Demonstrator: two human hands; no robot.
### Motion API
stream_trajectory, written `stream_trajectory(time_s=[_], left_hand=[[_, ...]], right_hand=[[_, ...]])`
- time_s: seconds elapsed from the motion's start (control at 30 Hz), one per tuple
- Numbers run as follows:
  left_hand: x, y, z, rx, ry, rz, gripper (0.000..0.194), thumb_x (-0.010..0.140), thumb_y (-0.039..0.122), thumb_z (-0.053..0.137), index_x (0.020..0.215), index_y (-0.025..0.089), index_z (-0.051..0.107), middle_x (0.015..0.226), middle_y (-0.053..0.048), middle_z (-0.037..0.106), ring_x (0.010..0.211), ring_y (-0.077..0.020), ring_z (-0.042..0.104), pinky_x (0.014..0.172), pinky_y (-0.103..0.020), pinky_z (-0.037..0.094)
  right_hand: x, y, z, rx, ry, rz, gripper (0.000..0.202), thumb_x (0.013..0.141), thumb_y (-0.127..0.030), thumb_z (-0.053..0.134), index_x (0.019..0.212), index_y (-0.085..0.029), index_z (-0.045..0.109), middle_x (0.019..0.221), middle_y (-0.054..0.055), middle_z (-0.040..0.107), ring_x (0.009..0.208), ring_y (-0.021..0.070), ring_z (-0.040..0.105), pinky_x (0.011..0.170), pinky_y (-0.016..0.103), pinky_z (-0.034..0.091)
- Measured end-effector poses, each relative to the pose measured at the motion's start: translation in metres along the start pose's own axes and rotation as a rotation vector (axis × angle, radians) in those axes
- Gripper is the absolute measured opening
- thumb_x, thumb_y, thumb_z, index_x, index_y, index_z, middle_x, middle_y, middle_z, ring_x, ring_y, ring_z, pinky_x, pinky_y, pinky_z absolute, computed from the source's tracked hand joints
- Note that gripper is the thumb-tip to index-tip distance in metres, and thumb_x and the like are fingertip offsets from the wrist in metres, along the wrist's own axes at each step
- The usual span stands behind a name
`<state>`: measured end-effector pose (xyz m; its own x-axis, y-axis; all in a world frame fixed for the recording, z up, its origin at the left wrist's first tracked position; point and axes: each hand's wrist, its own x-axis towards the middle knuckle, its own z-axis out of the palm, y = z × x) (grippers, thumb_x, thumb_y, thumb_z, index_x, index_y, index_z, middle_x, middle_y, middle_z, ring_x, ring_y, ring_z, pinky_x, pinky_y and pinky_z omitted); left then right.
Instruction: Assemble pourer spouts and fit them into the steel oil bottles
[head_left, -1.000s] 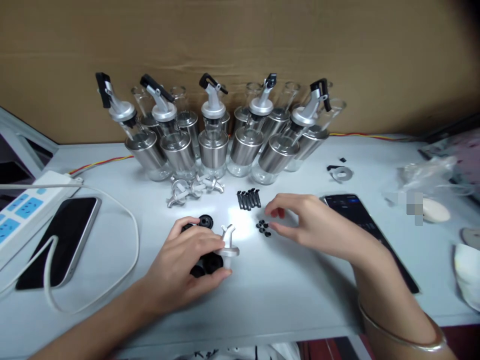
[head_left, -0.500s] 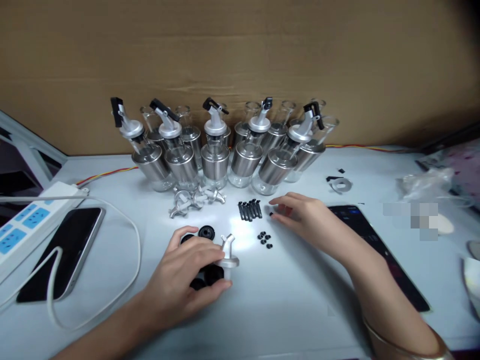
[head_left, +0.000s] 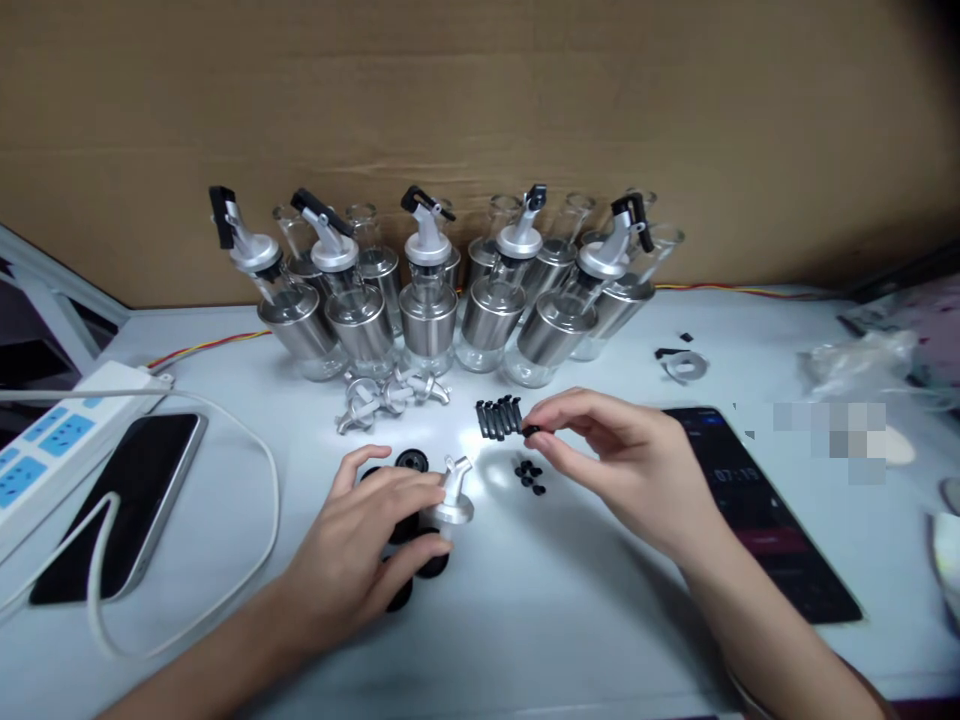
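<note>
My left hand [head_left: 352, 545] is closed around the lower part of a silver pourer spout [head_left: 452, 510], which stands nearly upright between thumb and fingers. Beneath and behind that hand lie several black round caps [head_left: 412, 461], partly hidden. A small black plug [head_left: 531, 431] is pinched between the thumb and forefinger of my right hand [head_left: 637, 465]. Just left of these fingertips is a row of black flip levers [head_left: 499, 418]. Nearer to me lies a cluster of small black plugs [head_left: 528, 473]. More silver spouts [head_left: 396, 394] rest in a pile in front of the bottles.
Glass and steel bottles [head_left: 428, 318] line the back, several fitted with pourers, before a cardboard panel [head_left: 480, 100]. At left are a power strip [head_left: 67, 425], a phone [head_left: 124, 510] and a white cable [head_left: 274, 480]. Another phone [head_left: 780, 530] lies under my right forearm.
My right hand has moved slightly left, and the small black plug now shows clearly between its fingertips. My left hand has shifted a little left with the spout.
</note>
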<state>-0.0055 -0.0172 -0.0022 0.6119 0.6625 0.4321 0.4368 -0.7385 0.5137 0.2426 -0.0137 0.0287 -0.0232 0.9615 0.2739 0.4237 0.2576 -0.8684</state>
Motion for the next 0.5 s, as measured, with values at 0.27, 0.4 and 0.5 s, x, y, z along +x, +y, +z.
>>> stream_trajectory(time_s=[0.27, 0.4, 0.5], left_hand=[[0.0, -0.001, -0.001, -0.013, -0.034, 0.022, 0.022, 0.094, 0.023, 0.05, 0.116, 0.02, 0.047, 0.102, -0.006, 0.071, 0.093, -0.0178, 0.068, 0.105, -0.043, 0.031], [0.002, 0.0, -0.002, -0.007, -0.049, 0.037, 0.02, 0.095, 0.023, 0.048, 0.116, 0.02, 0.046, 0.105, -0.006, 0.071, 0.094, -0.0166, 0.067, 0.105, -0.04, 0.029], [0.002, 0.0, -0.003, 0.009, -0.071, 0.041, 0.02, 0.095, 0.023, 0.048, 0.115, 0.02, 0.047, 0.106, -0.007, 0.071, 0.093, -0.0172, 0.067, 0.103, -0.039, 0.031]], right_hand=[[-0.008, -0.003, 0.026, 0.369, -0.04, 0.114, 0.007, 0.07, -0.016, 0.073, 0.076, -0.02, 0.071, 0.073, 0.002, 0.071, 0.066, 0.013, 0.065, 0.058, 0.024, 0.053], [-0.01, -0.001, 0.03, 0.328, -0.042, 0.109, 0.007, 0.072, -0.017, 0.072, 0.078, -0.02, 0.072, 0.074, 0.003, 0.071, 0.068, 0.0145, 0.065, 0.061, 0.027, 0.053], [-0.011, 0.001, 0.03, 0.328, -0.039, 0.09, 0.007, 0.072, -0.016, 0.072, 0.078, -0.02, 0.072, 0.074, 0.003, 0.07, 0.069, 0.0143, 0.064, 0.061, 0.027, 0.051]])
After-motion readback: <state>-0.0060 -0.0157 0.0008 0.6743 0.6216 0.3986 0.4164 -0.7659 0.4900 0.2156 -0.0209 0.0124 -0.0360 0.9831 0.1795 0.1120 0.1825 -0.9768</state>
